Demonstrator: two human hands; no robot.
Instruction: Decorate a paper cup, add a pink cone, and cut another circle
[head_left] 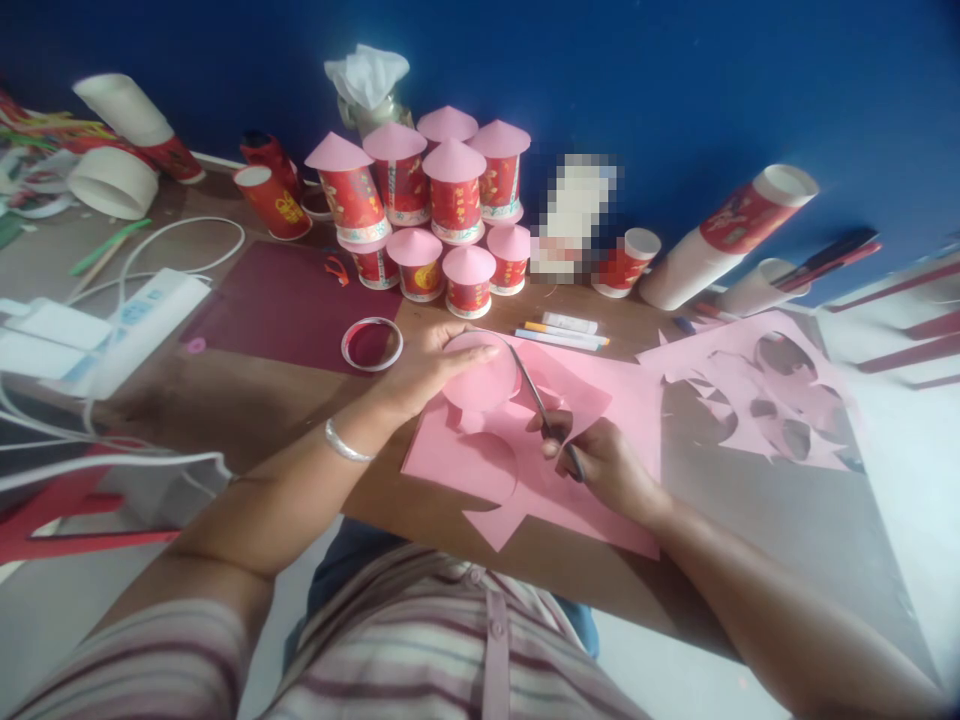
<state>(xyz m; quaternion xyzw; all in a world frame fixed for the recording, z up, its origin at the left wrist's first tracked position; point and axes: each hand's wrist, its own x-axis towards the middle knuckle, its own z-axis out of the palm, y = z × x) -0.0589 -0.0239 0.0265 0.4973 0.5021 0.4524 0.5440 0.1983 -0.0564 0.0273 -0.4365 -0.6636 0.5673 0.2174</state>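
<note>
My left hand (439,365) grips a pink paper circle (484,372) by its left side, thumb on top. In my right hand (589,455) is a pair of scissors (534,385), fingers wrapped round the handles. The blades point up and left, at the circle's right edge. A strip of pink offcut hangs beside the blades, above my right hand. Beneath both hands lie larger sheets of pink paper (630,400), with a curved cut showing below the circle.
Red paper cups with pink cone tops (454,160) stand stacked at the back. Markers (562,337) lie before them. Pink scraps with round holes (772,400) are at right. A tape ring (373,345), maroon sheet (277,300) and white power strip (135,330) lie left.
</note>
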